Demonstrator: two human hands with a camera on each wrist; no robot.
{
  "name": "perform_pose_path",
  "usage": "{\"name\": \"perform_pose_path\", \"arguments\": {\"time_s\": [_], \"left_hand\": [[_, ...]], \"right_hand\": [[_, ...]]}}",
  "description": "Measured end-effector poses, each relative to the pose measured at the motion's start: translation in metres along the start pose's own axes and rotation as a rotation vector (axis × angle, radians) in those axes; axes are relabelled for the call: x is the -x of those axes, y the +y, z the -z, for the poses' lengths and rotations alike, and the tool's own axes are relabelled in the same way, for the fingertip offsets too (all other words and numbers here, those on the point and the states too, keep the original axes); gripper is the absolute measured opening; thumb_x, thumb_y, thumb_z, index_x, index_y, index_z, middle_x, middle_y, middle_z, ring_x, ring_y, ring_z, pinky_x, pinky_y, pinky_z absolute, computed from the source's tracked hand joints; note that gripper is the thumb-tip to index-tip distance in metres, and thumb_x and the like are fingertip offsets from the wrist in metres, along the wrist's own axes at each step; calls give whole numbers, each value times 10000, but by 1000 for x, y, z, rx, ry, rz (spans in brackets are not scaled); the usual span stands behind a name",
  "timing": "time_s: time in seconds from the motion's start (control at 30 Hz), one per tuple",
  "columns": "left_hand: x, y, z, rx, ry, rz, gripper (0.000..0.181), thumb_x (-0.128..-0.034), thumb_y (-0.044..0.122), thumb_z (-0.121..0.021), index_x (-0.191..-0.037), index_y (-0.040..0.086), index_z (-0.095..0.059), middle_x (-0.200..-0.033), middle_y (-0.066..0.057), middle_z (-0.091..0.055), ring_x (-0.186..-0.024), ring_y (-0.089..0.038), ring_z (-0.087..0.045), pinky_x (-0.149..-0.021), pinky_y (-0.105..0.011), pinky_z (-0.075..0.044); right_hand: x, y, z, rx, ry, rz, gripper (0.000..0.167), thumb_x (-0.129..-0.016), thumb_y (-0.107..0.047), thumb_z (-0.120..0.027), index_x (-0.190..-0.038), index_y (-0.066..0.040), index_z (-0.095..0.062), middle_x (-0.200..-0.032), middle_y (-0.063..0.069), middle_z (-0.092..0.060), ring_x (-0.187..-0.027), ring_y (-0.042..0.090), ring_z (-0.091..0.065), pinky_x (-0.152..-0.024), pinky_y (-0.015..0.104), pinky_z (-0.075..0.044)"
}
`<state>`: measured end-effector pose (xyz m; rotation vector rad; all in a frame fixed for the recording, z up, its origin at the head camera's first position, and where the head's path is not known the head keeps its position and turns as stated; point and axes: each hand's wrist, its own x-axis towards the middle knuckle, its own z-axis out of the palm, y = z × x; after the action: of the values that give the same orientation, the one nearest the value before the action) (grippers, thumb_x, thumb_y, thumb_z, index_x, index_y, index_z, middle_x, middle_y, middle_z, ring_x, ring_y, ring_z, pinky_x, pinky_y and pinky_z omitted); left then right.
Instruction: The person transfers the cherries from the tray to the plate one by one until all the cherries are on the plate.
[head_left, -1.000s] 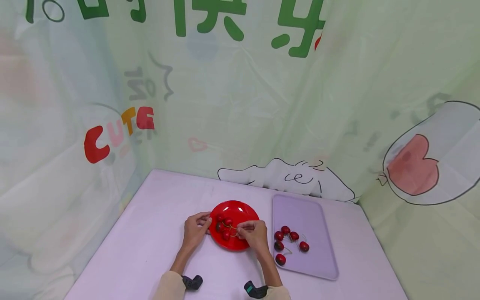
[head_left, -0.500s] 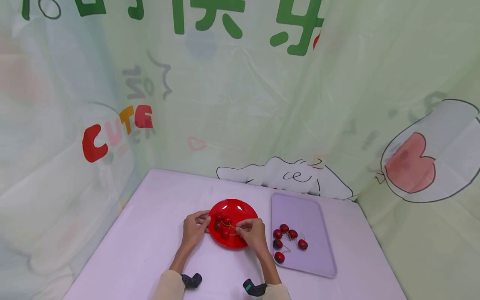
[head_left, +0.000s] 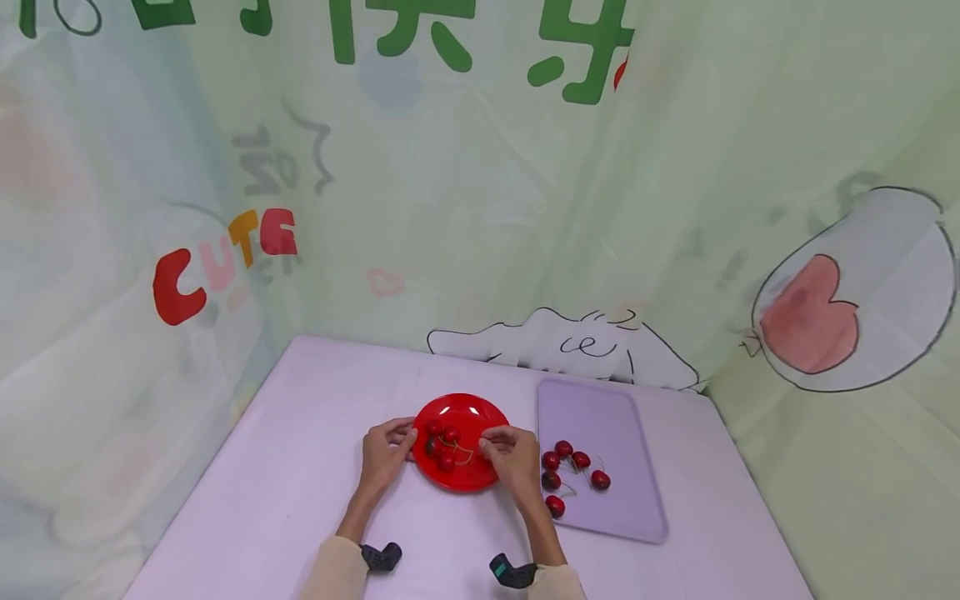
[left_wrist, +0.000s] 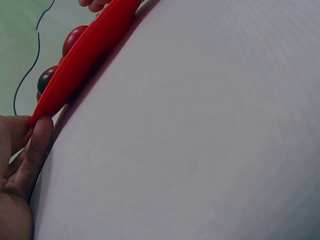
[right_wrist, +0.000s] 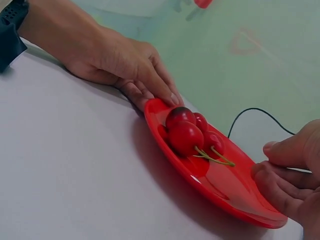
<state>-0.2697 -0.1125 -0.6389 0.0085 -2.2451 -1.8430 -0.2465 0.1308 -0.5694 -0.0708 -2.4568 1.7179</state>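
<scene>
Cherries [head_left: 447,460], four of them visible, lie bunched together on the left part of a red plate [head_left: 476,415] on the table [head_left: 322,417]. One of the four shows a dark patch on its skin. Green stems reach from the bunch across the plate toward its right side.

The left hand [head_left: 381,452] pinches the left edge of the plate, the rim held between its fingers and thumb. The right hand [head_left: 513,457] is over the right side of the plate, its fingers bent and the gap between thumb and forefinger narrow, with nothing held between them. Its fingertips are near the stem ends and apart from them; whether any finger touches the plate, I cannot tell.

Just beside the right hand lies a purple tray [head_left: 588,408], and six more cherries [head_left: 601,480] with stems sit toward its near left part, some along the left edge. Both arms wear pale sleeves [head_left: 335,569], with a black device [head_left: 382,557] at each wrist.

Behind the table hangs a pale green sheet [head_left: 465,208] printed with large green characters [head_left: 581,50], colored letters [head_left: 178,287] and a balloon [head_left: 892,292] bearing a red heart.
</scene>
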Motion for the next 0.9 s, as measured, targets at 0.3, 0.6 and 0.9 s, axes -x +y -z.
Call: {"name": "perform_pose_path", "arguments": {"time_s": [0.3, 0.6, 0.9], "left_hand": [[3, -3, -1, 15, -3, -5, 261, -1022, 19, -738, -1280, -10, -771, -1058, -201, -779, -725, -78, -711, -614, -191, -638], [0, -3, -1, 12, 10, -15, 253, -1020, 23, -743, -1268, -6, -780, -1052, -203, -787, -712, -41, -712, -606, -187, -635], [3, 2, 1, 45, 1, -2, 270, -1021, 28, -744, -1287, -14, -774, -1070, -223, -780, -760, -162, -749, -616, -167, -626]], "right_hand": [[10, -7, 24, -51, 35, 10, 159, -972, -48, -806, -1118, 14, -818, -1031, 190, -824, -859, 176, -801, -800, 193, -664], [16, -10, 56, -51, 86, 21, 163, -969, -1, -794, -1114, 71, -799, -1029, 244, -813, -876, 328, -811, -750, 138, -636], [23, -4, 76, -46, 132, -56, 205, -981, -35, -799, -1163, 59, -790, -1061, 245, -817, -916, 318, -825, -771, 116, -623]]}}
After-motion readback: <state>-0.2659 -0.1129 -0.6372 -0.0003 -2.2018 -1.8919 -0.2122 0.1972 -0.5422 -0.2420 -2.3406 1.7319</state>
